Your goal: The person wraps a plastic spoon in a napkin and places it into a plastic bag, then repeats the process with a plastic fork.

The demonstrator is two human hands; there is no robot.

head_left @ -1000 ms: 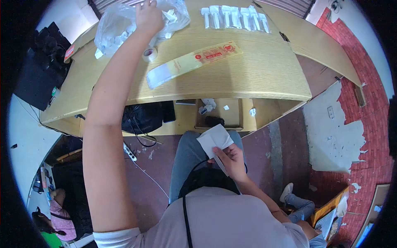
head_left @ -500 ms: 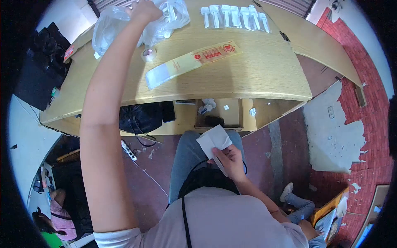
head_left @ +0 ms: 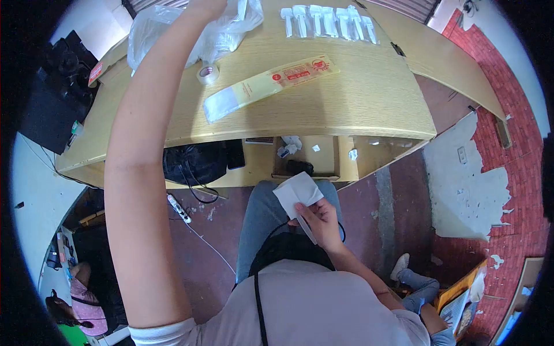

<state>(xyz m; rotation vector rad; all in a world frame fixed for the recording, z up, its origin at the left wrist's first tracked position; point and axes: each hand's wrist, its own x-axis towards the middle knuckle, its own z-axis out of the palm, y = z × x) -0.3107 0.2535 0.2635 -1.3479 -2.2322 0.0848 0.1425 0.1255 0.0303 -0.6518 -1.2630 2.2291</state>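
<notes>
My left hand reaches to the top edge of the view, over a clear plastic bag on the desk. Its fingers are cut off or hidden, so their grip does not show. Over my lap, my right hand pinches a folded piece of white paper between thumb and fingers. Beside the plastic bag lies a roll of tape. A long, flat plastic sleeve, yellowish with red print, rests slantwise across the desk. Several white flat-headed items in clear wrappers line up at the back.
The wooden desk has an open shelf below, holding a black bag and a cardboard tray with paper scraps. A power strip and its cord lie on the floor. Other people sit at the lower left and lower right.
My left hand has moved slightly farther up, and its fingers have left the view. The plastic bag has shifted a little. My right hand still holds the paper.
</notes>
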